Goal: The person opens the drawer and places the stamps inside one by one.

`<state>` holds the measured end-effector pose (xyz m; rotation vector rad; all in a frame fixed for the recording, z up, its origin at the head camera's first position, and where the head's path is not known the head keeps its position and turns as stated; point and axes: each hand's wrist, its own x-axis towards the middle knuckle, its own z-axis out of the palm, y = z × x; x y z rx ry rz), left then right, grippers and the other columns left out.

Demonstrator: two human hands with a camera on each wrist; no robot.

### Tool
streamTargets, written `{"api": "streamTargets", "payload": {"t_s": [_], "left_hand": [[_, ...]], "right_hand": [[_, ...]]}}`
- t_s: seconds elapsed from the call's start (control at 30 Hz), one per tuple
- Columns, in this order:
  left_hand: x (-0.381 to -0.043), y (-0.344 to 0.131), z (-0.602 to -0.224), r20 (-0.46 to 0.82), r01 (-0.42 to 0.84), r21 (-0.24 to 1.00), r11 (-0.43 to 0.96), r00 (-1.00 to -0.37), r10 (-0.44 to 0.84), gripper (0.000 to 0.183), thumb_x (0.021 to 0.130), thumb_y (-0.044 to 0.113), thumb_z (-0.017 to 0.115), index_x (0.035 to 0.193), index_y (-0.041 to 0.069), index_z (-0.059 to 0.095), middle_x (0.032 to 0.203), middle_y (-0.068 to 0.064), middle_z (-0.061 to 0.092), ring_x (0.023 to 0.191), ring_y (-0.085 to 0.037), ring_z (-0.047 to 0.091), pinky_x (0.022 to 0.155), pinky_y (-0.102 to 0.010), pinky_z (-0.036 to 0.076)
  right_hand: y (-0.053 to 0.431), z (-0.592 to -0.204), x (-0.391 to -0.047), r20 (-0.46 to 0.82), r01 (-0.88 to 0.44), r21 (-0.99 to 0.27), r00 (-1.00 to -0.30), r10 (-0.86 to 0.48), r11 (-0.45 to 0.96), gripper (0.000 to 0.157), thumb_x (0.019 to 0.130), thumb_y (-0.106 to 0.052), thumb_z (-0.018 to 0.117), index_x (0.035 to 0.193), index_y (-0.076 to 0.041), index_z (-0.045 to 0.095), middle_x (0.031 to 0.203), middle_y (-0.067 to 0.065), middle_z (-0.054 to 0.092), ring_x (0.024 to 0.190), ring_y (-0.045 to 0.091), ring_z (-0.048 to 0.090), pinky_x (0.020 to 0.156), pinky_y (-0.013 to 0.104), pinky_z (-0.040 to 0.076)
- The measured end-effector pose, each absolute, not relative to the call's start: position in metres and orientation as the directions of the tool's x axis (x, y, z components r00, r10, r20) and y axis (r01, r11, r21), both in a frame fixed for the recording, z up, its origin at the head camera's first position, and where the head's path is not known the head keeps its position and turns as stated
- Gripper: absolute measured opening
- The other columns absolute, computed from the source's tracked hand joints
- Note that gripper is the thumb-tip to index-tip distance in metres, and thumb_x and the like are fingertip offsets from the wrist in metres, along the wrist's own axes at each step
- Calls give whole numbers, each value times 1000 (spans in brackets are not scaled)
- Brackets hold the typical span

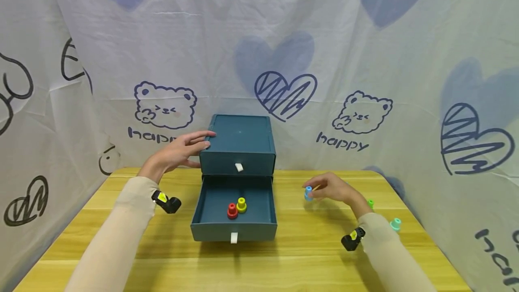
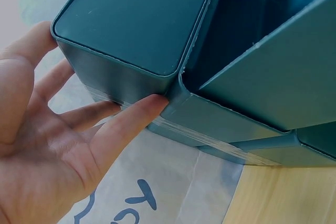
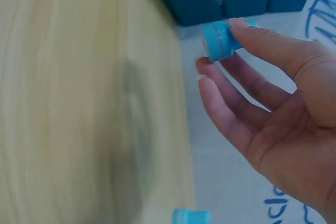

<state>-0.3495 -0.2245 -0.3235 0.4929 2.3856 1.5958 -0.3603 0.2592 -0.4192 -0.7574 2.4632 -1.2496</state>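
A dark teal drawer box [image 1: 239, 134] stands on the table, its lower drawer [image 1: 255, 232] pulled out. Inside that drawer a red peg [image 1: 232, 211] and a yellow peg [image 1: 241, 205] stand upright, side by side. My left hand [image 1: 182, 150] rests on the box's left side and top edge; in the left wrist view its spread fingers [image 2: 131, 119] touch the teal wall. Right of the box, my right hand [image 1: 330, 188] pinches a blue peg [image 1: 308, 193] between thumb and fingers, above the table. The right wrist view shows the blue peg [image 3: 220, 40] at the fingertips.
On the table's right side stand a green peg [image 1: 371, 203], partly hidden by the right forearm, and a mint peg [image 1: 395, 224]. The upper drawer [image 1: 219, 163], with a white pull tab, is closed. A printed cloth [image 1: 292, 8] hangs behind the wooden table [image 1: 300, 265].
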Motion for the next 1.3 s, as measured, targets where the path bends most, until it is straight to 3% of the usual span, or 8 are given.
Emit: {"api": "streamTargets", "payload": {"t_s": [0.23, 0.33, 0.57, 1.3], "left_hand": [[-349, -224, -324, -6, 148, 922, 358, -919, 395, 60, 106, 42, 56, 160, 23, 37, 173, -15, 19, 157, -50, 21, 109, -68, 45], [-349, -224, -324, -8, 147, 921, 360, -918, 396, 60, 106, 41, 56, 160, 23, 37, 173, -15, 18, 156, -50, 21, 109, -68, 45], [-349, -224, -324, -7, 149, 921, 361, -919, 395, 59, 106, 41, 56, 160, 23, 38, 173, -15, 19, 156, -50, 21, 109, -68, 45], [-349, -223, -322, 0, 157, 920, 360, -917, 400, 60, 107, 40, 55, 160, 22, 37, 173, -16, 18, 156, -50, 21, 109, -68, 45]], "right_hand": [[250, -394, -350, -20, -398, -744, -790, -613, 537, 31, 94, -11, 75, 123, -1, 74, 117, 20, 76, 104, 25, 74, 88, 30, 63], [245, -384, -346, -27, -416, -736, -770, -637, 534, 29, 92, -10, 76, 120, -2, 75, 114, 18, 77, 102, 23, 74, 86, 26, 62], [229, -362, -336, -14, -458, -729, -733, -680, 509, 27, 90, -7, 78, 117, -1, 76, 108, 16, 78, 99, 24, 75, 88, 28, 64], [169, -304, -309, -32, -486, -696, -715, -698, 529, 22, 88, -5, 80, 109, -2, 78, 103, 12, 80, 88, 18, 77, 84, 32, 65]]}}
